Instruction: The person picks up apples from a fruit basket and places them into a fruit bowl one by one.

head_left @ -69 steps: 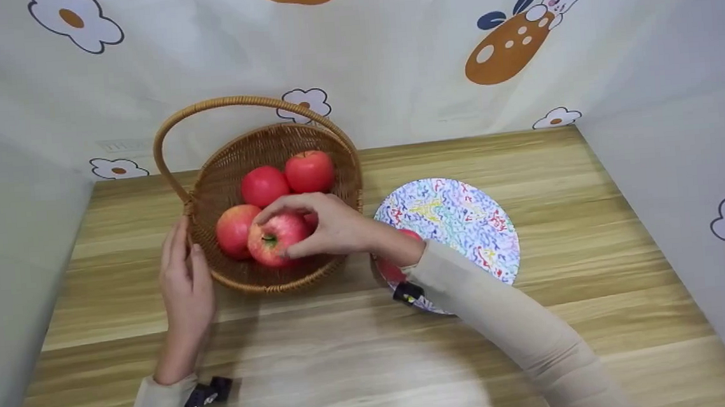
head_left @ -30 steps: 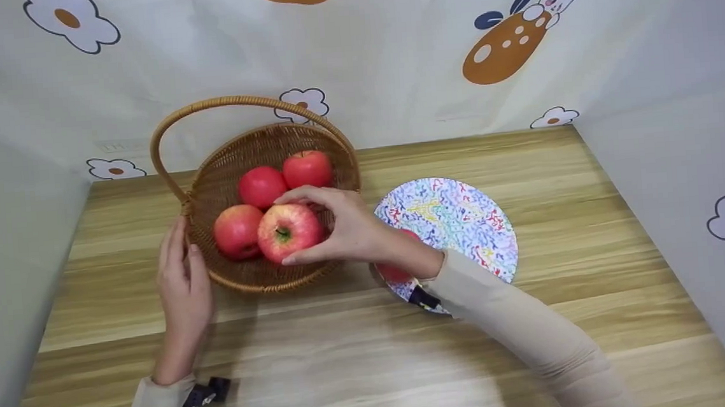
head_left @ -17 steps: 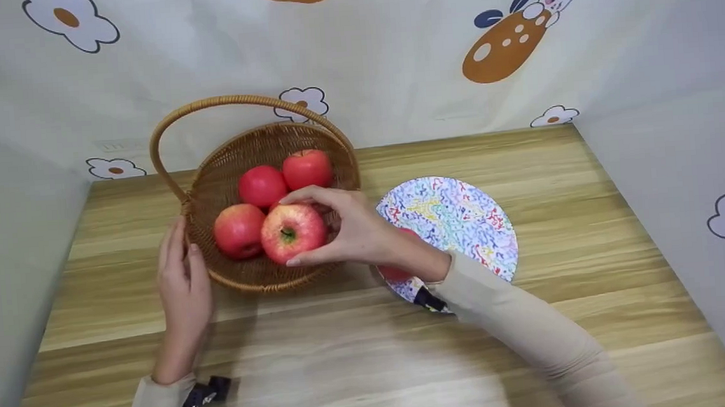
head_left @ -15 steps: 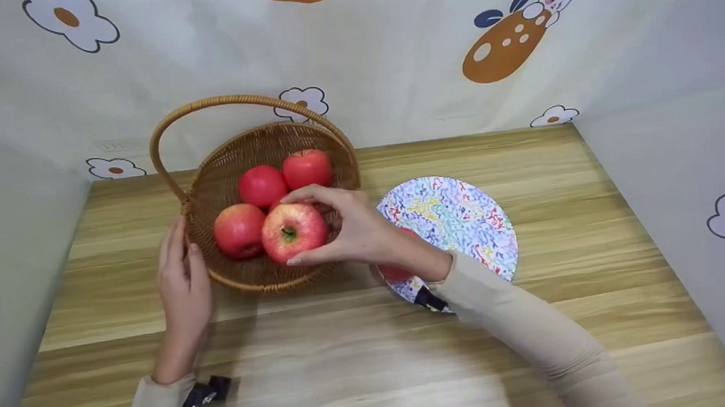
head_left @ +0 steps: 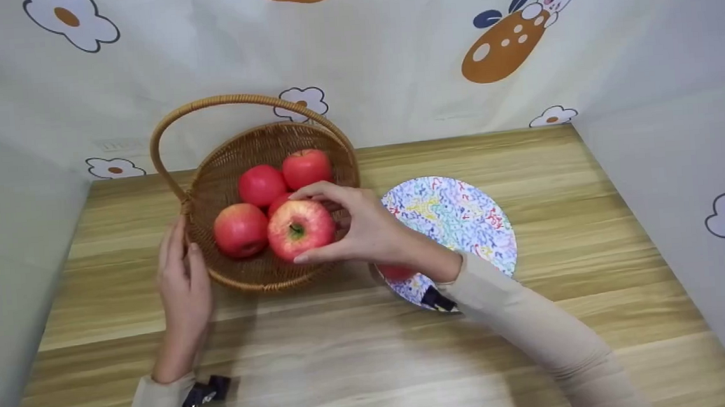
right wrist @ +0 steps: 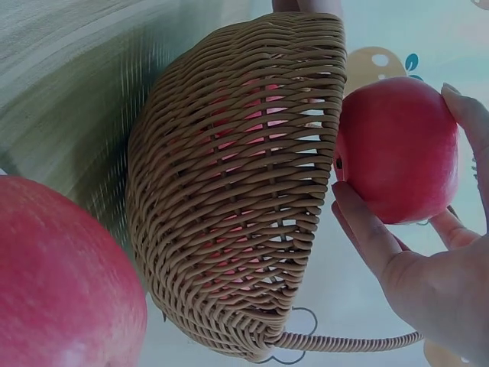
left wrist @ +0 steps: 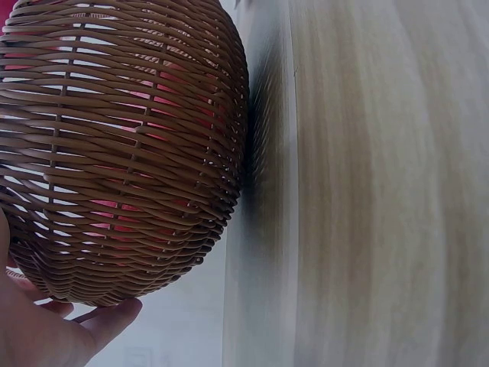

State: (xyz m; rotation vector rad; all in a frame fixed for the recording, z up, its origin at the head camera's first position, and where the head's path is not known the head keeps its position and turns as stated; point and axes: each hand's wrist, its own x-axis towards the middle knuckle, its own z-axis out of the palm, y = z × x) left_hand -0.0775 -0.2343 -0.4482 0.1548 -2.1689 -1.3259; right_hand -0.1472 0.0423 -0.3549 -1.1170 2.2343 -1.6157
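Observation:
In the head view my right hand [head_left: 367,228] grips a red-yellow apple [head_left: 301,229] between thumb and fingers, stem facing up. The right wrist view has that apple [right wrist: 401,149] just above the rim of the wicker basket [right wrist: 244,183]. My left hand [head_left: 184,286] rests against the left side of the basket [head_left: 266,288], its fingers fairly straight along the rim. The thumb and fingertips touch the weave in the left wrist view. Several red apples lie inside the basket, among them one [head_left: 240,230] at left and one [head_left: 263,185] farther back; another is partly hidden by the held apple.
Right of the basket lies a round, colourfully patterned plate [head_left: 459,222]. An apple [head_left: 397,272] on its left part is mostly hidden under my right wrist. The basket's tall handle [head_left: 227,100] arches up at the back. A patterned cloth wall [head_left: 391,67] stands behind the wooden table [head_left: 348,364].
My right hand has taken the apple from lower left in the basket and shifted it to the right, uncovering more of the apple behind. My left hand has stayed by the basket.

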